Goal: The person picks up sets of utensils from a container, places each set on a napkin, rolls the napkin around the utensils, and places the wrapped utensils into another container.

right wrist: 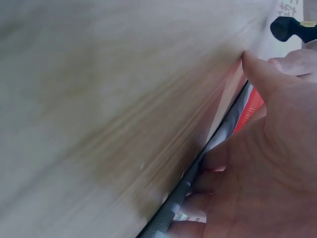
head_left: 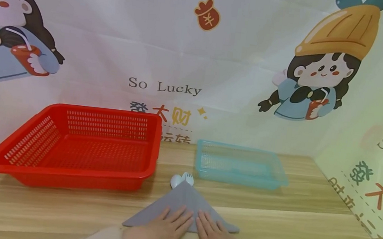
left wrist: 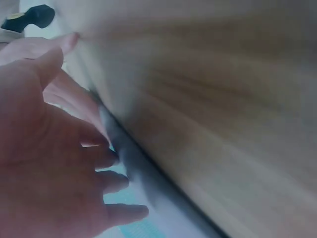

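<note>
A grey cloth [head_left: 185,201], folded into a triangle, lies on the wooden table with its tip pointing away from me. My left hand [head_left: 161,228] rests on its left half, fingers straight and side by side. On the right half lies my right hand [head_left: 218,237], its fingers also straight. From under the cloth's tip stick out the bowl of a white spoon [head_left: 176,180] and the tines of a white fork [head_left: 188,178]; their handles are hidden. Both wrist views show the fingertips at the cloth's edge, seen low along the tabletop.
To the left stands a large red basket [head_left: 100,170] with perforated sides. A smaller light-blue basket [head_left: 241,180] sits at the back right, near the table's far edge [head_left: 300,158]. Behind the table hangs a printed white curtain [head_left: 235,81].
</note>
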`<control>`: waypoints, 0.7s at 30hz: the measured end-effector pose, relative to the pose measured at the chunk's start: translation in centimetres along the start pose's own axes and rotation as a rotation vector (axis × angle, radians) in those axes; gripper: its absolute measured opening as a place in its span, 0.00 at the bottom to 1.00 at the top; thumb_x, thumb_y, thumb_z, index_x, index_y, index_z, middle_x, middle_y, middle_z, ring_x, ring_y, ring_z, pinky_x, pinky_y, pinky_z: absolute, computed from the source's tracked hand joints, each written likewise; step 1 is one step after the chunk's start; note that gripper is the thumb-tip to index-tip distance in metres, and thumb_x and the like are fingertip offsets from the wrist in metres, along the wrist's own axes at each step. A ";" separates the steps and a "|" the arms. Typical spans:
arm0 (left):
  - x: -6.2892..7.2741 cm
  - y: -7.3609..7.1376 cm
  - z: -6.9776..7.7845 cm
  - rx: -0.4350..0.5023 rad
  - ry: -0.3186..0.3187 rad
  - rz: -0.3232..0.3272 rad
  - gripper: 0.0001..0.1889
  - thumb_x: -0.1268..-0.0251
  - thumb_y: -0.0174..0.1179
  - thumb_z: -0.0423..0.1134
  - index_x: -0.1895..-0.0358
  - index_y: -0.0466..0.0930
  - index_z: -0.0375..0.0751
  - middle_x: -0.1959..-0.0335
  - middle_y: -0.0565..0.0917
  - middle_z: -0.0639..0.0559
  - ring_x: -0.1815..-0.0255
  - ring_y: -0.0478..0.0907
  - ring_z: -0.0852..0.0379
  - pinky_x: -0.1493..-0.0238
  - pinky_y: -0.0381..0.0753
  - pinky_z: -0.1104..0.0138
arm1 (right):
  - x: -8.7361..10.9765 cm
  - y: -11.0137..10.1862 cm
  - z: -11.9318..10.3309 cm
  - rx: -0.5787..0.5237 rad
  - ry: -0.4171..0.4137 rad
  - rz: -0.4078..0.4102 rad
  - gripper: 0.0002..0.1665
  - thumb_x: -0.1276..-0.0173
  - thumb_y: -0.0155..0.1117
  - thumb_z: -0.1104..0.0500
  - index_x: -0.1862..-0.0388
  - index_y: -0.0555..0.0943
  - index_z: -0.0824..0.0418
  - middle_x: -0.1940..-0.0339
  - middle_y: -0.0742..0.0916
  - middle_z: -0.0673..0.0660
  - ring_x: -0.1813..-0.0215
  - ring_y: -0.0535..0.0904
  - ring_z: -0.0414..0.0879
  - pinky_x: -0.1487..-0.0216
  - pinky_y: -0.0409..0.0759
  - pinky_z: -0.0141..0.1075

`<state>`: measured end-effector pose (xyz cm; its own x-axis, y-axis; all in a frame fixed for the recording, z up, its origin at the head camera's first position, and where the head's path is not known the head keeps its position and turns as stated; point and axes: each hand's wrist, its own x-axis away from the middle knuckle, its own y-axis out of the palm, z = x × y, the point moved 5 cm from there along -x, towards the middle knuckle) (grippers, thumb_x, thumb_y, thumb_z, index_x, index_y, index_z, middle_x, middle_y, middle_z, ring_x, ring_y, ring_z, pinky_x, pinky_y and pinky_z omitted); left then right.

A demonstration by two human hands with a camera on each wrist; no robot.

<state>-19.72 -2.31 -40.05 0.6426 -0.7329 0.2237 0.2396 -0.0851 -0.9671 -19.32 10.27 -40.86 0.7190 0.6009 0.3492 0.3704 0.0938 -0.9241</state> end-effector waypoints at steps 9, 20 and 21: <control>-0.5 0.4 -0.2 0.062 -0.002 -0.040 0.43 0.43 0.39 0.68 0.31 0.45 0.42 0.29 0.45 0.50 0.29 0.39 0.49 0.37 0.52 0.47 | 0.3 0.1 0.1 -0.001 0.001 0.008 0.53 0.41 0.32 0.27 0.31 0.48 0.64 0.29 0.51 0.61 0.29 0.44 0.53 0.35 0.54 0.49; -0.5 0.5 -0.1 -0.018 0.007 -0.027 0.43 0.42 0.40 0.67 0.31 0.47 0.40 0.29 0.47 0.48 0.30 0.42 0.48 0.35 0.53 0.56 | 1.1 1.3 1.9 0.026 0.141 0.026 0.54 0.44 0.47 0.30 0.35 0.56 0.73 0.32 0.57 0.69 0.31 0.49 0.60 0.40 0.57 0.56; -0.5 0.5 -0.1 -0.009 0.005 -0.030 0.43 0.42 0.40 0.67 0.31 0.47 0.40 0.29 0.47 0.48 0.30 0.42 0.48 0.35 0.53 0.56 | 1.2 1.2 2.1 0.017 0.168 0.033 0.54 0.44 0.48 0.30 0.36 0.57 0.74 0.33 0.58 0.70 0.32 0.50 0.61 0.40 0.58 0.58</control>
<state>-20.01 -2.05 -40.66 0.6318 -0.7330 0.2521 0.2520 -0.1133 -0.9611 -19.24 12.77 -41.82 0.8191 0.4630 0.3387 0.3364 0.0907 -0.9373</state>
